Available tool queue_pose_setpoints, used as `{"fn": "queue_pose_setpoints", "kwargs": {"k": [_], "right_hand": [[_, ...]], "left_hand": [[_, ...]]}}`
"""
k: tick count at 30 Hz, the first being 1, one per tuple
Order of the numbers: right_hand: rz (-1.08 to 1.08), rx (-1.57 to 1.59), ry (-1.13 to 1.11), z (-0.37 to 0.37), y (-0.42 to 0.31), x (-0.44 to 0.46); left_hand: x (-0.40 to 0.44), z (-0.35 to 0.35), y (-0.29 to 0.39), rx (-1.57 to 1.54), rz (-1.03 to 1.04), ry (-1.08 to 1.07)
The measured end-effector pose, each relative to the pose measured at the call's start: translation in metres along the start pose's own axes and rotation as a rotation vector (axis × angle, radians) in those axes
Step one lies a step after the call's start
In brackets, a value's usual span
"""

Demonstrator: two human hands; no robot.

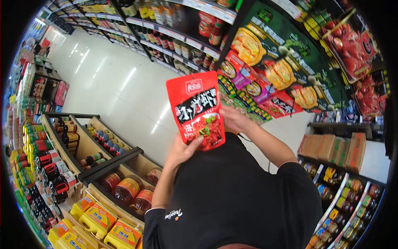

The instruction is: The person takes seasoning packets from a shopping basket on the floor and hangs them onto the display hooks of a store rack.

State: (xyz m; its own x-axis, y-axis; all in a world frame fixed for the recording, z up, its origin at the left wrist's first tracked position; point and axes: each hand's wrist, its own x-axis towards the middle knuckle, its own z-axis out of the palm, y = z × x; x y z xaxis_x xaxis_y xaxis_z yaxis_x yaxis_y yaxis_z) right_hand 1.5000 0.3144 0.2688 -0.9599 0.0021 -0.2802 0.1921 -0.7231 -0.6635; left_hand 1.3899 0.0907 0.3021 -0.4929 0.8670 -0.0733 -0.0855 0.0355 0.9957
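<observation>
Red pouch (195, 108), tilted between left grip (183, 150), closed on its lower corner, and right grip (234, 120) at the opposite edge, its closure not discernible. Probably light, pliable and slick, it suits side-seam holding. Large jars (128, 189) sit left of the left grip.

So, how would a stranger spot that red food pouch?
Start at the black shirt filling the lower middle. Just above it, the left hand and right hand hold the red food pouch. Unlike the green picture display to its right, it's red, with white characters on black.
</observation>
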Motion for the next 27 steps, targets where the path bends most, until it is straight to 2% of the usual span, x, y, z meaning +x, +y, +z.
{"fn": "queue_pose_setpoints", "kwargs": {"k": [2, 4, 7, 11, 14, 21, 27], "right_hand": [[0.039, 0.11, 0.025, 0.018, -0.007, 0.008], [0.032, 0.069, 0.063, 0.023, -0.008, 0.014], [-0.012, 0.075, 0.067, 0.031, -0.008, 0.018], [-0.12, -0.067, 0.112, 0.038, -0.007, 0.021], [-0.176, -0.156, 0.158, 0.046, -0.013, 0.02], [-0.281, -0.187, 0.243, 0.048, -0.015, 0.019], [-0.227, -0.089, 0.318, 0.059, -0.013, 0.023]], "left_hand": [[-0.002, 0.001, -0.008, 0.025, 0.038, 0.052], [-0.003, 0.0, 0.006, 0.087, 0.052, 0.101], [-0.004, -0.005, -0.012, 0.014, 0.007, 0.138], [-0.005, -0.002, -0.025, 0.002, 0.034, 0.247], [-0.006, 0.001, -0.021, -0.021, -0.053, 0.298], [-0.006, 0.0, -0.006, 0.005, -0.046, 0.232], [-0.008, -0.001, -0.013, -0.046, -0.016, 0.278]]}}
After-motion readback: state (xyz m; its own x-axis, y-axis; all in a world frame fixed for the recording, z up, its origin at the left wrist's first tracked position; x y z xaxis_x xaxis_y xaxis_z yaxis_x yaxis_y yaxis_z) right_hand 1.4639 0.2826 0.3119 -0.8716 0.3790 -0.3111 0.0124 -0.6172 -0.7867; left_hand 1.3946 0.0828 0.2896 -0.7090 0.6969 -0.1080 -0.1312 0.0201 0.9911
